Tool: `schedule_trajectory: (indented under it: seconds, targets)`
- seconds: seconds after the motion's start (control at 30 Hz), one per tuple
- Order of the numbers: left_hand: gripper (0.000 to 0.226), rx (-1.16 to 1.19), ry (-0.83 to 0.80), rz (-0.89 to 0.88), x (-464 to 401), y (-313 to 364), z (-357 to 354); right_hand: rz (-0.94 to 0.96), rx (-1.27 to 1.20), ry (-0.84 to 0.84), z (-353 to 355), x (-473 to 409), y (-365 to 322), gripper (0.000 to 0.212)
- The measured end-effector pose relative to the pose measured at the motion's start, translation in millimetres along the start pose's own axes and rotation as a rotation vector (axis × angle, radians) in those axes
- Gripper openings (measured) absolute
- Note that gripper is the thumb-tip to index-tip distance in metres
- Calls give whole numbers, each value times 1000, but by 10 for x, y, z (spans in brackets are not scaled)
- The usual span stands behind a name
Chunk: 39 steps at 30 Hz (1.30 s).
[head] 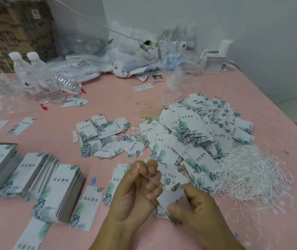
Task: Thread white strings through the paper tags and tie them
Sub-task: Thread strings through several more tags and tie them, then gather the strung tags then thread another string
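From the head camera, the right hand [196,208] pinches a paper tag [171,196] by its lower edge between thumb and fingers, holding it just above the pink table [108,98]. The left hand [135,192] sits immediately beside it, fingers curled, pinching a thin white string [151,178] that runs rightward and down toward the tag's top corner. Whether the string already passes through the hole cannot be told. The left hand is nearer the string's free end, so it likely does the pulling and tying.
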<state>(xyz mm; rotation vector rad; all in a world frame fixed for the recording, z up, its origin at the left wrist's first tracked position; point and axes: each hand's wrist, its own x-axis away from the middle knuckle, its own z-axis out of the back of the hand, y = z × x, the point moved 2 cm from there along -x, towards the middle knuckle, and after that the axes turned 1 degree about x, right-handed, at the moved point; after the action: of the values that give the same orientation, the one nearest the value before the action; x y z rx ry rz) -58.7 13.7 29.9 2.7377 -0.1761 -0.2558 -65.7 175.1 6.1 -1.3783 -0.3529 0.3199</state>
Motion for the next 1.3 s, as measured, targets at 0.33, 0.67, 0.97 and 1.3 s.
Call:
schedule_trajectory:
  seconds: [0.33, 0.67, 0.97, 1.3]
  targets:
    - [8, -453, 551, -265, -25, 56, 152, -208, -645, -18, 118, -61, 59, 25]
    - [13, -1867, 205, -747, 79, -368, 68, -130, -488, 206, -35, -72, 129, 34]
    - [13, -2082, 186, -855, 43, -432, 51, -171, -559, 261, -27, -129, 143, 34]
    - [31, -1920, 232, -659, 47, -354, 50, -74, -126, 513, 693, -851, -535, 11]
